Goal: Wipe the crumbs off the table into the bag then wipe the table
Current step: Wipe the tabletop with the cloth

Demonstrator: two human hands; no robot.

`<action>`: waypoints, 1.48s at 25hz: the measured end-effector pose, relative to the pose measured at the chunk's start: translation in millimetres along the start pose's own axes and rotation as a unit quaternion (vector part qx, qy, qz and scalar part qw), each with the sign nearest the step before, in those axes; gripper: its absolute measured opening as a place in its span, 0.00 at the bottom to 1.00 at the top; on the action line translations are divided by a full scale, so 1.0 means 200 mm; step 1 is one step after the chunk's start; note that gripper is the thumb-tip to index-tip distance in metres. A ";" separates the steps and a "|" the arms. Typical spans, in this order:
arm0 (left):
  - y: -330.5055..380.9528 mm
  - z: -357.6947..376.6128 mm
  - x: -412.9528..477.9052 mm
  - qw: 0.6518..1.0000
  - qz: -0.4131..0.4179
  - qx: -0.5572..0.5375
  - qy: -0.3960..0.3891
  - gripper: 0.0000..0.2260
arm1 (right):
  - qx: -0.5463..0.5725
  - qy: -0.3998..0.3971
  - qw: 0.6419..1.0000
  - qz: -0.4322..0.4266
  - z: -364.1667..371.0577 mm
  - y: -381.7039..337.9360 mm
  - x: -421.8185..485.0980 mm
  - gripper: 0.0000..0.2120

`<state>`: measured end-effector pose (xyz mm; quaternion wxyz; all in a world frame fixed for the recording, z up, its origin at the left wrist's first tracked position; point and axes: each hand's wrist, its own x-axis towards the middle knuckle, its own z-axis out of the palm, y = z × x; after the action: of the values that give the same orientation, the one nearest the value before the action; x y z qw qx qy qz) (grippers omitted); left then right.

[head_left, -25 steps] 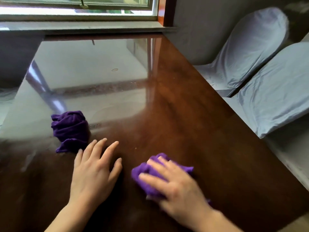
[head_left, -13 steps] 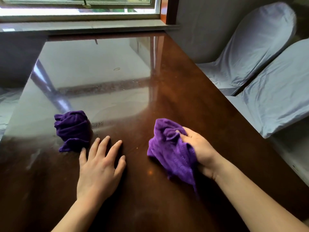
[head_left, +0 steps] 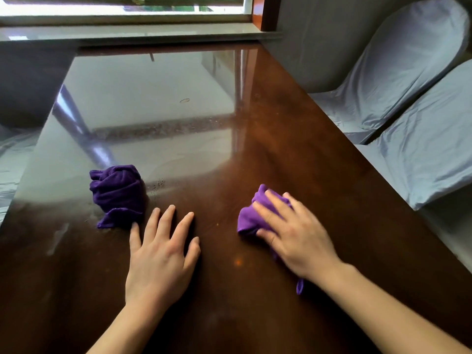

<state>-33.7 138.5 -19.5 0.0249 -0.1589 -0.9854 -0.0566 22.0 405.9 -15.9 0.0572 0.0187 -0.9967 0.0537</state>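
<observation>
My right hand (head_left: 293, 233) presses a bunched purple cloth (head_left: 249, 217) flat against the glossy dark wooden table (head_left: 293, 154), fingers spread over it. My left hand (head_left: 161, 254) lies flat on the table with fingers apart and nothing in it. A second purple cloth (head_left: 117, 194) sits crumpled just beyond my left fingertips; my index finger is close to its hem. Tiny pale specks (head_left: 159, 185) dot the surface right of that cloth. No bag is in view.
Two chairs in light blue-grey covers (head_left: 398, 72) stand along the table's right edge. A window sill (head_left: 132, 34) runs past the far end. The left edge of the table drops off near a grey-covered seat (head_left: 12, 154).
My right hand lifted the cloth, carried it right and away from me, and now presses it down flat again. My left hand has stayed in place.
</observation>
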 end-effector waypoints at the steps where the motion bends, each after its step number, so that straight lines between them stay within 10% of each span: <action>1: 0.00 0.00 0.00 1.000 0.002 0.001 0.000 0.26 | -0.008 0.012 1.000 0.020 0.00 0.08 0.07 0.27; 7: 0.01 0.00 0.01 1.000 -0.006 0.006 -0.001 0.25 | 0.038 0.036 0.970 0.238 0.03 0.18 0.46 0.22; 17: -0.02 -0.04 -0.01 0.997 0.008 -0.070 0.008 0.27 | 0.102 0.027 0.992 -0.063 0.03 -0.45 -0.06 0.21; 27: 0.00 -0.01 -0.01 0.998 0.055 -0.006 -0.030 0.27 | 0.033 0.070 0.964 0.254 -0.06 0.39 0.21 0.22; 37: 0.01 0.00 0.00 0.998 0.051 -0.005 -0.034 0.28 | 0.046 0.052 0.994 0.086 -0.10 0.16 -0.68 0.24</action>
<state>-33.8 139.7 -18.7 -0.0068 -0.2112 -0.9759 -0.0545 158.8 444.7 -14.9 0.1030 -0.0673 -0.9868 0.1051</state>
